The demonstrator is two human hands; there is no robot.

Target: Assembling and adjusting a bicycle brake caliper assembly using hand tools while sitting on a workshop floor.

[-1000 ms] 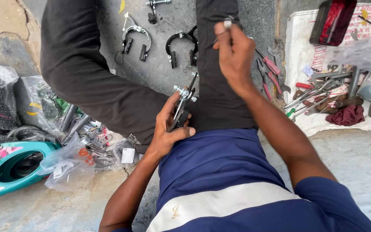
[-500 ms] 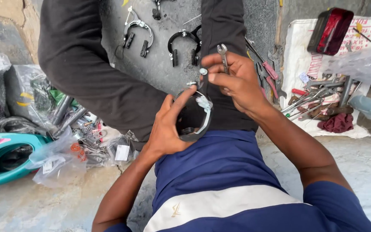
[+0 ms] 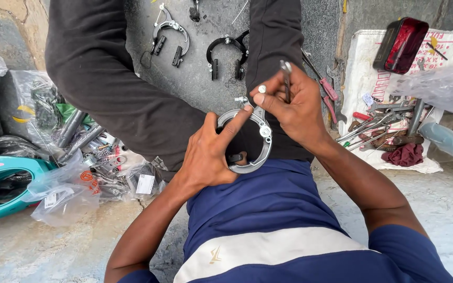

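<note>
- We see the left hand closed around the silver brake caliper, fingers curled through its arch and the index finger extended up along the upper arm.
- The brake caliper sits at the centre of the view, held above the lap between the two dark trouser legs.
- The right hand is nearly closed: thumb and forefinger pinch a small bolt at the top of the caliper.
- The remaining right fingers grip a slim metal spanner, which stands upright above the knuckles.
- Two further brake calipers, one silver and one black, lie on the concrete floor beyond the hands, apart from both.
- A white sack to the right carries a pile of hand tools.
</note>
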